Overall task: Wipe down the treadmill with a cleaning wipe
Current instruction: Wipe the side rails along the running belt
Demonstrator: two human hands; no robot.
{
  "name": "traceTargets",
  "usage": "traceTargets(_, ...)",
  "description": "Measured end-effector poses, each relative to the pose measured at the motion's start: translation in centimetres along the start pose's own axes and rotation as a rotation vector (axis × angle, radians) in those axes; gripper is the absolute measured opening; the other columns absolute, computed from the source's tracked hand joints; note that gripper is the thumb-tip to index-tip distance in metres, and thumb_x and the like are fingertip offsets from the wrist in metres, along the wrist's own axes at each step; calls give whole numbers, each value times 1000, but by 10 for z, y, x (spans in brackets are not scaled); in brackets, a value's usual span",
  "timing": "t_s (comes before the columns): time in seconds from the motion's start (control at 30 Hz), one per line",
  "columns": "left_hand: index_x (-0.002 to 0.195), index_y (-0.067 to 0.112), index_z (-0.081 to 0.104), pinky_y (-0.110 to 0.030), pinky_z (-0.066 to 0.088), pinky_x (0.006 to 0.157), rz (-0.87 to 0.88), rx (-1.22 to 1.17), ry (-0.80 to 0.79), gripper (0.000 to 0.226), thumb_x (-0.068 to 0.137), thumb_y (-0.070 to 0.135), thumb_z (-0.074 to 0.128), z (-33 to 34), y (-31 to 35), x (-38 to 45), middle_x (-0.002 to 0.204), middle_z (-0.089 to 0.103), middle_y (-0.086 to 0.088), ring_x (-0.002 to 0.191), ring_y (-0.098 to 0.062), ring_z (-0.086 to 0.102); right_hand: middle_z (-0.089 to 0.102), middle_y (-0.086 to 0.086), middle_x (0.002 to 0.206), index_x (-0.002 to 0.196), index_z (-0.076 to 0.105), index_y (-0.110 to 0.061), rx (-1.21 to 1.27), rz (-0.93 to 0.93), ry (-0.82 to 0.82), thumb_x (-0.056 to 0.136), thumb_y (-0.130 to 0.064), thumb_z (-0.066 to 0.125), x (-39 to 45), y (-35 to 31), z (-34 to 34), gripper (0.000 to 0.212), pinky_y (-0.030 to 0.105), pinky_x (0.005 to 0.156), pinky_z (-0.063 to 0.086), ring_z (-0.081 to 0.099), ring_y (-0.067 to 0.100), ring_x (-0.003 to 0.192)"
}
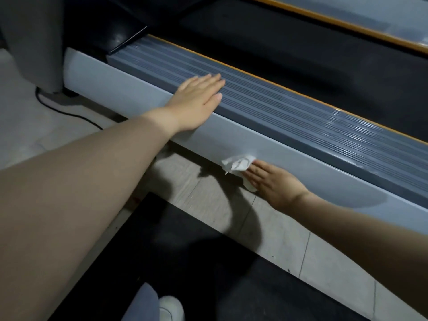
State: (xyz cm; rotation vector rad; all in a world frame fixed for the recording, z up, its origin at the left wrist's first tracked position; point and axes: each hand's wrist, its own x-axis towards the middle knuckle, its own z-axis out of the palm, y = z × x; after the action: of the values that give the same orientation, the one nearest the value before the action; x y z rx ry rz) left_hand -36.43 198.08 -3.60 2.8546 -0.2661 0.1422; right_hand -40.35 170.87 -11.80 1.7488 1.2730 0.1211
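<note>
The treadmill's grey side frame (129, 89) runs diagonally from upper left to lower right, with a ribbed dark grey foot rail (278, 105) on top and the black belt (301, 49) beyond it. My left hand (196, 100) lies flat with straight fingers on the rail's edge. My right hand (271, 181) presses a crumpled white cleaning wipe (238, 164) against the lower part of the side frame with straight fingers. A damp patch shows on the frame at the right.
A grey upright post (34, 42) stands at the far left with a black cable (69, 112) trailing over the pale tiled floor (266, 239). A black mat (185, 262) lies near my white shoe (171, 308). An orange trim strip (324, 17) borders the belt's far side.
</note>
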Motion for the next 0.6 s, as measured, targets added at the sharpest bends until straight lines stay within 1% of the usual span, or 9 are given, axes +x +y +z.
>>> traceTargets(0.1,157,23,18,-29,-1,121,55,15,-6,51,108,36,18,0,-4,-3,165,12,6,151,-8,6,8,10,162,153,4,-5,127,307,294,99,-41,16,9,27,-23,66,46,119,-14,10,27,150)
traceTargets(0.17,157,25,17,-27,-1,121,82,10,-30,50,108,36,18,-6,-14,-10,164,11,9,151,-6,4,1,13,162,154,5,-4,162,367,293,99,-44,17,14,28,-29,70,46,121,-8,8,29,150)
traceTargets(0.3,157,24,18,-26,-1,119,16,22,-1,50,108,34,21,-18,-46,-27,164,13,7,151,-8,6,4,13,163,153,6,2,134,-20,-5,104,-35,25,22,-13,0,64,46,112,-23,-1,28,151)
traceTargets(0.37,157,23,18,-29,2,121,-84,17,40,51,108,34,22,-22,-66,-36,165,13,6,151,-9,6,24,8,159,149,26,1,186,-41,63,100,-30,35,24,-15,4,59,43,109,-28,15,22,149)
traceTargets(0.4,157,24,17,-29,3,121,-145,6,65,51,108,34,23,-24,-74,-40,165,12,6,151,-9,6,33,5,155,146,36,-3,211,18,103,96,-31,40,24,-10,-2,58,43,111,-28,27,20,146)
traceTargets(0.43,157,24,17,-30,3,121,-194,-3,83,51,108,35,23,-27,-82,-44,165,12,6,151,-9,6,31,5,155,146,32,-4,209,45,118,95,-31,37,25,-4,-6,59,43,111,-29,28,21,146)
traceTargets(0.5,157,25,17,-30,3,121,-227,13,96,51,108,34,24,-30,-91,-50,165,11,7,151,-8,5,15,11,158,147,10,0,211,82,233,98,-25,21,29,7,-19,56,42,110,-30,19,29,148)
traceTargets(0.57,157,25,19,-32,4,123,-202,18,108,50,108,32,24,-29,-95,-52,164,14,7,151,-9,7,31,17,154,148,22,0,288,306,389,96,-26,26,35,30,-42,58,43,119,-15,29,32,145)
traceTargets(0.6,156,25,21,-33,5,124,-188,3,125,49,108,30,24,-29,-96,-52,164,17,7,151,-9,9,30,18,155,149,25,-1,307,410,447,96,-31,29,39,43,-53,61,44,121,-7,27,32,145)
